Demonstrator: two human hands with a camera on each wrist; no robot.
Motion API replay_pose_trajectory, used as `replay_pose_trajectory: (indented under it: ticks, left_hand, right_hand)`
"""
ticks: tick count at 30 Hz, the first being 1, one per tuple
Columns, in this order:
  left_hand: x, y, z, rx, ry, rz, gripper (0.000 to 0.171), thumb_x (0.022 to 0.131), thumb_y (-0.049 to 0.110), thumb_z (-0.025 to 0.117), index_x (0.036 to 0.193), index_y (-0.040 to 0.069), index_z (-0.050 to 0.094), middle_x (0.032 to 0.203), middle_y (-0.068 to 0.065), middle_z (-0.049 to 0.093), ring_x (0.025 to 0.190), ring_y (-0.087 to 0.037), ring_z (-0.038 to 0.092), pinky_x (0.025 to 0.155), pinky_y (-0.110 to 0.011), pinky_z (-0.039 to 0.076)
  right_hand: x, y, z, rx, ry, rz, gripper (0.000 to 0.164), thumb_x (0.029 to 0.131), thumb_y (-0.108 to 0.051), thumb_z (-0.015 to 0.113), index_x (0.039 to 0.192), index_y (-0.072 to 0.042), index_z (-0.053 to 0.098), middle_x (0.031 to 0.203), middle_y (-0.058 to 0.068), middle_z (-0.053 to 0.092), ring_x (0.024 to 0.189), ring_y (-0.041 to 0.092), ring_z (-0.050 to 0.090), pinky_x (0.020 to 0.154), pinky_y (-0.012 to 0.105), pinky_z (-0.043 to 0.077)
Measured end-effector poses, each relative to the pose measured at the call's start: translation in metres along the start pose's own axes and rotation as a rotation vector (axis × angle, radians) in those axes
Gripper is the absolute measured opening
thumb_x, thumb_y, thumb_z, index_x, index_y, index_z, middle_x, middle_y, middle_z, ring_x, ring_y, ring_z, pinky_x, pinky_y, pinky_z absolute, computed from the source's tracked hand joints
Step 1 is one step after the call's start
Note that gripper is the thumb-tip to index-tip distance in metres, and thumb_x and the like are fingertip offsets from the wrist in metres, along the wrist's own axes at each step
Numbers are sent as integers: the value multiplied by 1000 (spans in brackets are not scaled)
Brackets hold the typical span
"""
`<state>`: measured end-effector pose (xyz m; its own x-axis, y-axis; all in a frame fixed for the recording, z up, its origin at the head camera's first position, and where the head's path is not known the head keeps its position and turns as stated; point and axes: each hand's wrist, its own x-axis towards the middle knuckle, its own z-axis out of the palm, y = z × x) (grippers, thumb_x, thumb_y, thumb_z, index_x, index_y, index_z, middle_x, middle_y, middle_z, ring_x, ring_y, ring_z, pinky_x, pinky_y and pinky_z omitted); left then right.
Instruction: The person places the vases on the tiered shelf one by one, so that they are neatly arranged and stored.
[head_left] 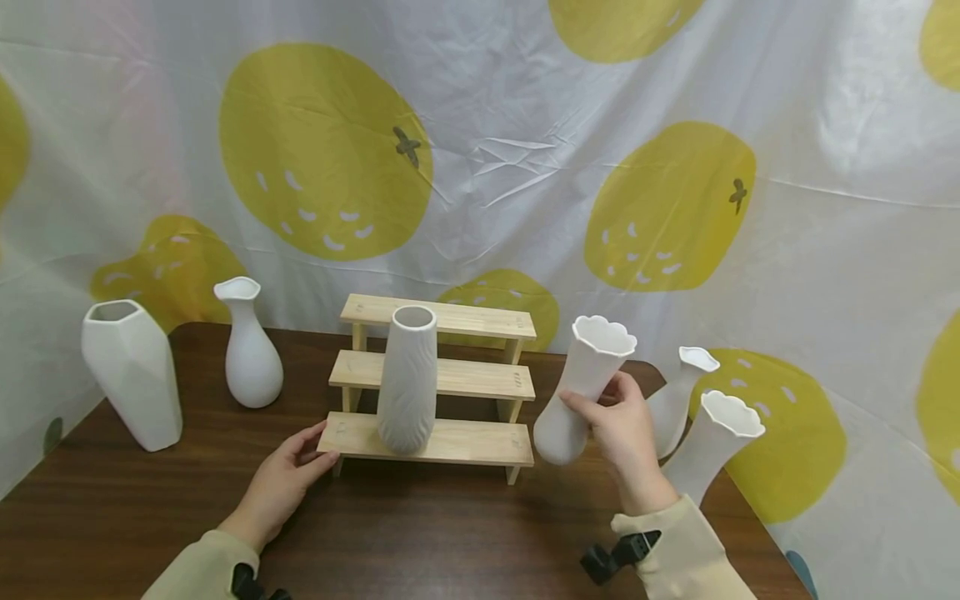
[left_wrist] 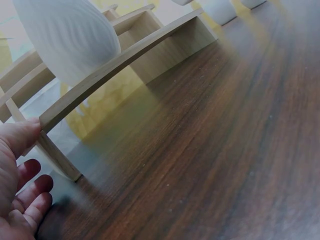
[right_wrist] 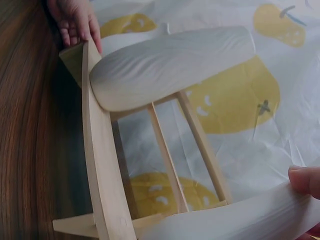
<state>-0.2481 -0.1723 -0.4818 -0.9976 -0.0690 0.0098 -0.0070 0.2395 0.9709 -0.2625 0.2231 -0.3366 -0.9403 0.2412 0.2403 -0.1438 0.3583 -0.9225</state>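
Beside the wooden stand [head_left: 480, 442] the left hand [head_left: 279, 486] pinches, the right hand [head_left: 626, 435] grips a scalloped vase [head_left: 588, 365].

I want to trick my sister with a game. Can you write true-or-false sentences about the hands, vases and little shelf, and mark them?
1. The right hand holds a frilly vase. True.
2. The left hand holds a vase too. False: it touches the shelf.
3. The shelf has five steps. False: it has three.
4. The ridged vase stands on the bottom step. True.
5. The table is brown. True.
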Motion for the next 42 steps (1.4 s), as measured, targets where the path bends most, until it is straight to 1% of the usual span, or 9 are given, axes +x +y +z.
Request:
replay_pose_trajectory:
  ticks: [8,15,22,30,35,42]
  left_hand:
    - [0,1,0,7,0,-4,69,91,36,67,147,8,38,143,-18,44,123,-30,49,94,-36,45]
    - [0,1,1,6,1,-11,69,91,35,66,148,8,37,144,-19,43,124,-31,48,98,-41,43]
    - [0,-1,0,8,-2,-10,70,91,36,67,148,9,37,144,-19,43,126,-31,47,100,-44,41]
    - [0,-1,0,9,-3,-10,70,91,36,66,148,10,36,144,-19,43,125,-31,47,98,-41,42]
    - [0,-1,1,4,-1,-5,69,91,35,66,148,9,37,144,-19,44,124,-30,49,96,-37,44]
    - [-1,1,1,1,-7,-8,68,92,33,66,148,9,36,144,-19,43,124,-31,48,96,-38,44]
  right_hand:
    - [-2,-4,9,17,-41,-16,55,77,-18,82,121,-3,52,109,14,57,96,24,56,74,33,48]
    - [-6,-8,20,68,-70,-15,54,77,-15,82,120,-3,53,108,14,56,98,25,54,77,33,47]
    - [-9,-11,29,73,-85,-32,53,77,-12,82,120,-1,53,108,15,57,98,26,56,77,32,47]
    - [-9,-12,40,98,-104,-47,51,75,-10,82,118,-1,55,105,14,59,96,24,57,79,35,48]
    - [-9,-12,47,115,-118,-48,51,74,-10,82,116,-1,55,103,14,59,95,26,57,79,35,48]
    - [-11,-12,56,152,-136,-29,52,73,-8,82,117,-2,55,104,14,59,96,26,56,81,38,47]
